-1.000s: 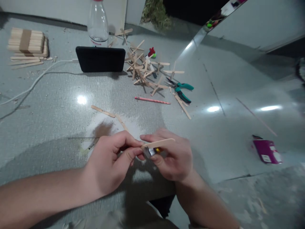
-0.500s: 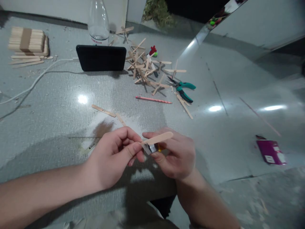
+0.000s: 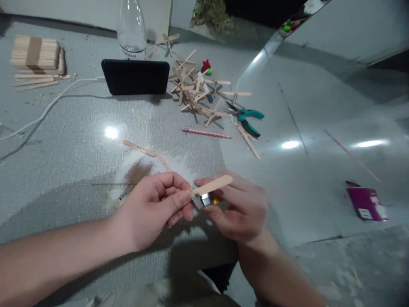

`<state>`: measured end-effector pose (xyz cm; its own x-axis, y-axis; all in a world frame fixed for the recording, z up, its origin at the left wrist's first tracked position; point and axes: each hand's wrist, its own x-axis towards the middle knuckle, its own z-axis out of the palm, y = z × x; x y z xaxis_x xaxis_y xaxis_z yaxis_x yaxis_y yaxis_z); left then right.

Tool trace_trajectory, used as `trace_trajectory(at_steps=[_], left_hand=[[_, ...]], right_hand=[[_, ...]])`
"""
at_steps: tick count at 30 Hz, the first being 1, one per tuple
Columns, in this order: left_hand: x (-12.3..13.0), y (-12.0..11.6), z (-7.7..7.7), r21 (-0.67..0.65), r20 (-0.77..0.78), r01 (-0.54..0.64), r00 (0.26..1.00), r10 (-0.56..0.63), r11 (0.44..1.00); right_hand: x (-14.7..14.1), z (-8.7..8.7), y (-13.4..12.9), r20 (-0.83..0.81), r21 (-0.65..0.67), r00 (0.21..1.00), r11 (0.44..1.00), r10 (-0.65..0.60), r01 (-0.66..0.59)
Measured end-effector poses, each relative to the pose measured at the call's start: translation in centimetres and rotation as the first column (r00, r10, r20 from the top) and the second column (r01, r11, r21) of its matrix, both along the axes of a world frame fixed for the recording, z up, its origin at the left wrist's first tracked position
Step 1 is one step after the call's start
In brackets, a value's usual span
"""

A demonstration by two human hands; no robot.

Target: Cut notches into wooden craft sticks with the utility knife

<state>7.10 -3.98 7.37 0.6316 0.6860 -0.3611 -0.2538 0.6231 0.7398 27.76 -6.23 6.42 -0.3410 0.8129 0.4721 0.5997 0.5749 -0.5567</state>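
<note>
My left hand (image 3: 156,209) pinches the left end of a wooden craft stick (image 3: 213,185) between thumb and fingers. The stick slants up to the right, its rounded end in front of my right hand. My right hand (image 3: 239,207) is closed on a small cutting tool (image 3: 205,199) with a flat blade, a shiny metal part and a bit of yellow; its handle is mostly hidden in my fingers. The blade sits just under the stick, close to my left fingertips. Whether it touches the stick is hard to tell.
Behind my hands lie a pink pencil (image 3: 207,133), teal pliers (image 3: 245,117) and a heap of crossed sticks (image 3: 188,87). A black phone (image 3: 136,77) stands before a glass bottle (image 3: 131,32). Bundled sticks (image 3: 36,53) are at far left, a purple packet (image 3: 367,204) at right.
My right hand and the tool have shifted very slightly to the right. My left hand keeps its pinch on the stick, and the stick has barely moved.
</note>
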Motion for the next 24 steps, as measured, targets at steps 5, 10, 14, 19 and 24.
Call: trace_trajectory(at_steps=[5,10,14,19,24], left_hand=[[0.1,-0.1,0.0,0.024,0.003,0.006,1.000,-0.006,1.000],[0.0,-0.3,0.3,0.097,-0.095,-0.017,0.995,0.027,0.995],[-0.3,-0.7,1.0,0.203,-0.187,-0.005,0.981,0.044,0.979],[-0.1,-0.8,1.7,0.353,-0.292,-0.020,0.947,0.131,0.935],[-0.2,-0.5,1.9,0.415,-0.384,0.019,0.910,0.156,0.910]], right_hand=[[0.1,0.0,0.0,0.005,-0.007,1.000,1.000,0.002,-0.002],[0.6,-0.2,0.1,-0.037,-0.066,0.996,0.995,0.077,-0.079],[1.2,-0.5,0.3,-0.041,-0.045,0.994,0.993,0.104,-0.106],[1.5,-0.7,0.5,-0.098,-0.038,0.986,0.990,0.134,-0.138],[2.0,-0.5,0.6,-0.102,-0.074,0.983,0.984,0.153,-0.161]])
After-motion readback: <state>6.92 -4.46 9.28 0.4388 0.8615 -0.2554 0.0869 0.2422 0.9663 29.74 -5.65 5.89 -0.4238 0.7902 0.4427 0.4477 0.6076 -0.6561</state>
